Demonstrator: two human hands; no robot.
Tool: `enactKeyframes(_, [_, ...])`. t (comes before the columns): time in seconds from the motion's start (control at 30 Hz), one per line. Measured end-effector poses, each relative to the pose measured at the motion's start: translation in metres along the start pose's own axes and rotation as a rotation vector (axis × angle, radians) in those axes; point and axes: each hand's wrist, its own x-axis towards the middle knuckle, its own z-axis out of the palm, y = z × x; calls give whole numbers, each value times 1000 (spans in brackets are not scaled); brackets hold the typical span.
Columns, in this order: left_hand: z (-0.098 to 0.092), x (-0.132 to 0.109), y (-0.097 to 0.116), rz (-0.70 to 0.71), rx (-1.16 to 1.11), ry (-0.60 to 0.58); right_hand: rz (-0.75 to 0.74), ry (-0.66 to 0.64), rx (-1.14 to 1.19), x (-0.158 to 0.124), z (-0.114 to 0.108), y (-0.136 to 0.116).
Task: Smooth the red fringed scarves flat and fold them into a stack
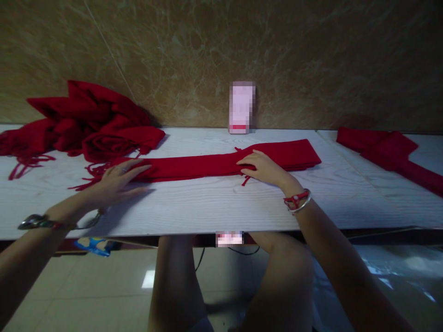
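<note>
A long red scarf (pixel 204 165) with fringed ends lies stretched left to right on the white table (pixel 214 207), partly folded over at its right end. My left hand (pixel 116 182) rests flat on the scarf's left end near the fringe, fingers stretched out. My right hand (pixel 263 168) presses on the scarf's middle, where the folded part begins, fingers flat and together. A watch sits on my left wrist, a red band and a silver bangle on my right.
A heap of red scarves (pixel 90 122) lies at the table's back left. Another folded red scarf (pixel 387 152) lies at the right. A small blurred box (pixel 241 108) stands against the marbled wall. My knees show below the table edge.
</note>
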Motion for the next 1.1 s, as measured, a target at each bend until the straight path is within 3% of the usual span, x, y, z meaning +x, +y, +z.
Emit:
enactKeyframes(0.07, [8,2,12,17,27,-74,2,1,-5,0,0,0])
enactKeyframes(0.17, [10,17,34,121,31,-91,-6,-8,-28,-1,-1,-2])
enactKeyframes(0.37, [13,75,84,467,-102,-4,8,-17,-95,1,-4,-9])
enactKeyframes(0.57, [29,117,124,579,-98,-19,-55,6,-131,-1,-6,-7])
enactKeyframes(0.67, [33,124,129,543,-98,-46,-96,10,-141,-3,-6,-5])
enactKeyframes(0.83, [34,120,126,493,-157,53,-142,39,-168,-3,-5,-11])
enactKeyframes(1.1, [37,124,124,395,-163,131,-36,184,-226,4,7,-22])
